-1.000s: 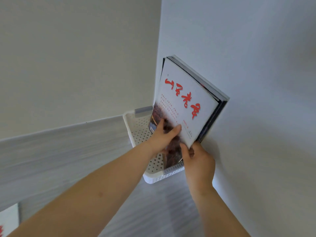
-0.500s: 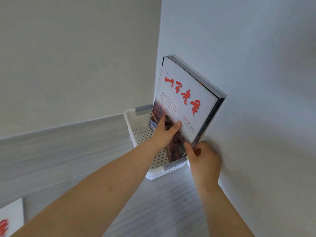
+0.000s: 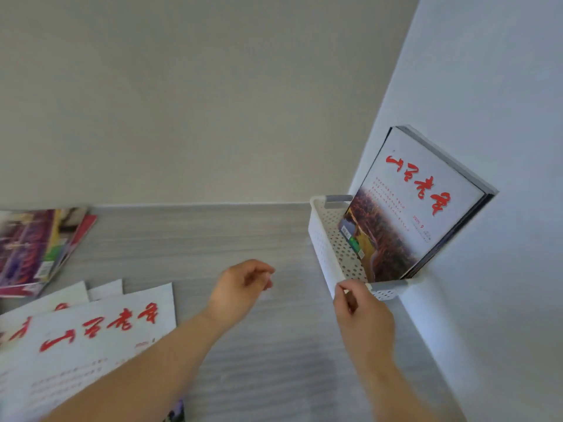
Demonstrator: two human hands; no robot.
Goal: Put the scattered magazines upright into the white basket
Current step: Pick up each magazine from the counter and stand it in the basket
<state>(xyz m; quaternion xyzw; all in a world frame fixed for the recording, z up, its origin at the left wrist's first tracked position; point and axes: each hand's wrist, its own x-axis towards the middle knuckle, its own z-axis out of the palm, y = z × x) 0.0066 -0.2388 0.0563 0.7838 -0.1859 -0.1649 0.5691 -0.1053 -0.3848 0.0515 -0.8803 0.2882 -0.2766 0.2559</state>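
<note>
A white perforated basket (image 3: 323, 239) stands in the right corner of the table, against the wall. Several magazines (image 3: 417, 208) stand upright in it, leaning on the wall; the front one is white with red lettering. My left hand (image 3: 243, 284) hovers over the table left of the basket, fingers loosely curled, holding nothing. My right hand (image 3: 359, 309) is at the basket's near corner, fingers loosely curled, holding nothing. More white magazines with red lettering (image 3: 91, 330) lie flat at the lower left. A colourful stack of magazines (image 3: 36, 248) lies further back on the left.
The grey wood-grain table (image 3: 213, 239) meets a beige wall at the back and a pale wall on the right. A bit of a purple cover (image 3: 175, 414) shows at the bottom edge beneath my left arm.
Both hands have let go of the upright magazines and drawn back from the basket. My left hand has moved left over the table. The view has swung left, showing the magazines that lie flat.
</note>
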